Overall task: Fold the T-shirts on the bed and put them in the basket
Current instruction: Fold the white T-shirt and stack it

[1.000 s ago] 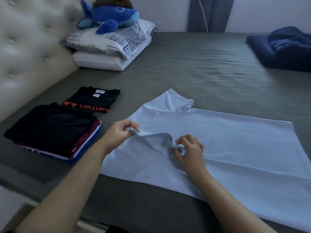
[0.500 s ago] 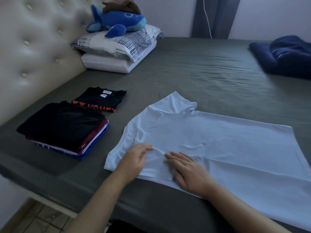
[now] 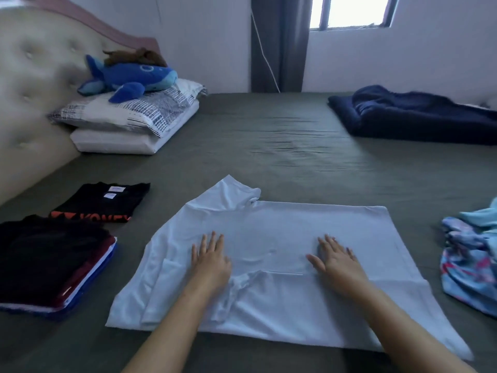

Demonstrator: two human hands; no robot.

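At the near edge of the bed (image 3: 269,135), a pale blue T-shirt (image 3: 282,230) was spread flat on the grey-green sheet, its sides already turned in and its neck end pointed toward the headboard side. Both hands were laid on it, palms down. The left hand (image 3: 211,261) was placed flat with its fingers straight and close together, nothing being gripped. The right hand (image 3: 337,261) was likewise pressed flat, fingers extended and slightly spread, with no cloth pinched. A folded sleeve edge was seen bunched between the two forearms.

To the left, near the mattress edge, a stack of folded T-shirts (image 3: 51,267) was seen, black on top with maroon, white and blue layers beneath. Just beyond it, a single folded black T-shirt (image 3: 107,201) with orange lettering and white labels was laid apart from the stack. At the right edge, a crumpled patterned garment (image 3: 470,262) in blue and pink was partly cut off by the frame; its kind could not be told with certainty.

Further back, two pillows (image 3: 129,125) were stacked against the tufted headboard (image 3: 29,84), with a blue whale plush (image 3: 131,76) set on top. Opposite, a dark navy blanket (image 3: 414,117) was heaped. Beyond it, a dark curtain (image 3: 279,41) was hung beside a window (image 3: 352,12).
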